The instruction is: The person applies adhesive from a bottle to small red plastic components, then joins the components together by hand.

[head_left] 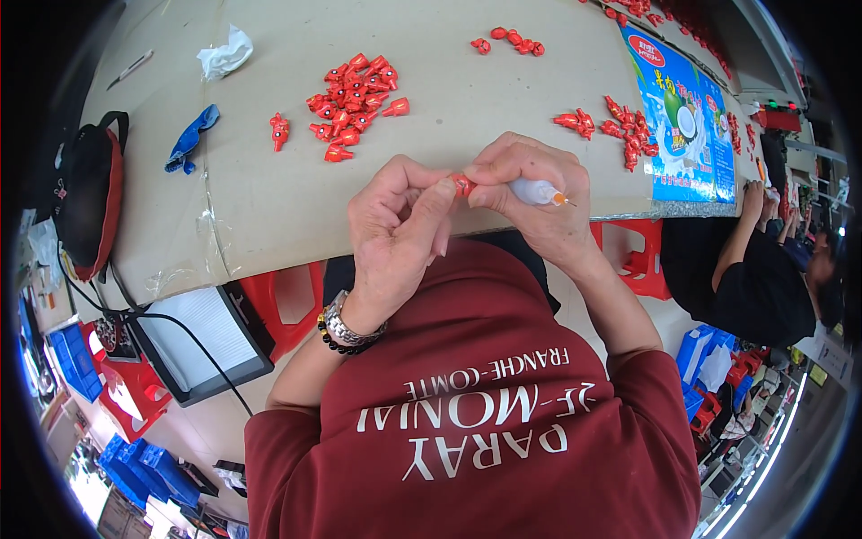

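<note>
Between my two hands, over the table's near edge, is a small red plastic piece [461,185]. My left hand [400,220] pinches it from one side with thumb and fingertips. The thumb and forefinger of my right hand [539,189] meet it from the other side. Tucked in that right hand is a white glue bottle [532,192] with an orange tip and a thin needle pointing right. Beyond my left hand lies a heap of red figure pieces [355,94]. One single red piece [279,131] sits left of the heap.
More red pieces [628,135] lie at right beside a blue printed sheet [687,126]. A crumpled tissue [226,54], a blue strip [192,139] and a black bag [88,193] are at left. Red stools [283,305] stand below the table. Another person [745,260] sits at right.
</note>
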{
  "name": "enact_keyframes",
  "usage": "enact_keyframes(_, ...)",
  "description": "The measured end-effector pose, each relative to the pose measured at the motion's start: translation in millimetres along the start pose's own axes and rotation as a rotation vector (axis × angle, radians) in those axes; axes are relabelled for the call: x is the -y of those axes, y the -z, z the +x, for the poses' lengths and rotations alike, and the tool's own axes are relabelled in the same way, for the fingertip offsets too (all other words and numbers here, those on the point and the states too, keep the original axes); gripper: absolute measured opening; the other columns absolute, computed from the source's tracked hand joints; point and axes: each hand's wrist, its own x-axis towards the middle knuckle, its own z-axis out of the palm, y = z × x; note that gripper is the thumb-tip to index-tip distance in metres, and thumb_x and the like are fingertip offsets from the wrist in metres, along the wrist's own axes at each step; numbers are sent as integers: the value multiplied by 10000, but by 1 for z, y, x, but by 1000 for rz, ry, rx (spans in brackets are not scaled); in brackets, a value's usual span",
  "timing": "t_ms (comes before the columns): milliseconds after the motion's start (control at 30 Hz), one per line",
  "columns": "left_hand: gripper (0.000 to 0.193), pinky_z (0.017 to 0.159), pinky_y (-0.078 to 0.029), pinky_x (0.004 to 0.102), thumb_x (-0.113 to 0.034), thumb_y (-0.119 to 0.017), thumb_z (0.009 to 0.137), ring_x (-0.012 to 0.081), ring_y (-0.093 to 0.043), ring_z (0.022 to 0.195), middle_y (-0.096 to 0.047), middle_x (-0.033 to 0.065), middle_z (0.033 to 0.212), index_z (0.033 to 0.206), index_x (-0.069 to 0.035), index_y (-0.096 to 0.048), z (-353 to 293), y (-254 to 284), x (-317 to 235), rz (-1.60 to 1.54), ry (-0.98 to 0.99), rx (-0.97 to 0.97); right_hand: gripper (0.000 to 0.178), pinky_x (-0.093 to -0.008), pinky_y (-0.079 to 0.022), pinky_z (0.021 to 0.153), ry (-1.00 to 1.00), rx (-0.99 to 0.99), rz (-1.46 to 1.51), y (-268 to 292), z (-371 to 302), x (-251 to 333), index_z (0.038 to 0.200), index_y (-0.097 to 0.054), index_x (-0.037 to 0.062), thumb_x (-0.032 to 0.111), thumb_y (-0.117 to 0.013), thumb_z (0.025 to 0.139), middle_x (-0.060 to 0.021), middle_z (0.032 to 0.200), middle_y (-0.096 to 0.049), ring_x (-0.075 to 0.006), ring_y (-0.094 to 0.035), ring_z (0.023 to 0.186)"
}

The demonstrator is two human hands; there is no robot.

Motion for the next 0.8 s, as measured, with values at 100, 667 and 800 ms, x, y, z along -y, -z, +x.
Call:
enact_keyframes(100, 75, 405, -312, 175, -51, -539, 932, 14, -425, 453, -524, -17, 587, 896, 6, -572, 0, 1, 0, 5, -2, 1, 167, -261, -496, 575, 5, -4, -5, -1, 0, 0, 769, -633, -2, -34, -765, 671, -83, 756, -650, -162, -630, 668)
enact_keyframes(667, 62, 420, -320, 175, -34, -538, 924, 15, -439, 471, -534, -13, 601, 894, 10, -570, 4, -2, -2, 18, -21, -16, 183, -261, -486, 552, 38, -22, -29, 0, 4, 0, 767, -625, 4, -24, -772, 661, -77, 740, -645, -164, -624, 647)
enact_keyframes(800, 86, 385, -300, 174, -78, -547, 933, 39, -435, 461, -566, 28, 701, 921, 7, -550, 2, 1, 2, 57, -20, 8, 142, -272, -467, 593, -14, 7, 1, 2, 1, 3, 807, -664, -9, 22, -764, 712, -95, 776, -642, -163, -605, 703)
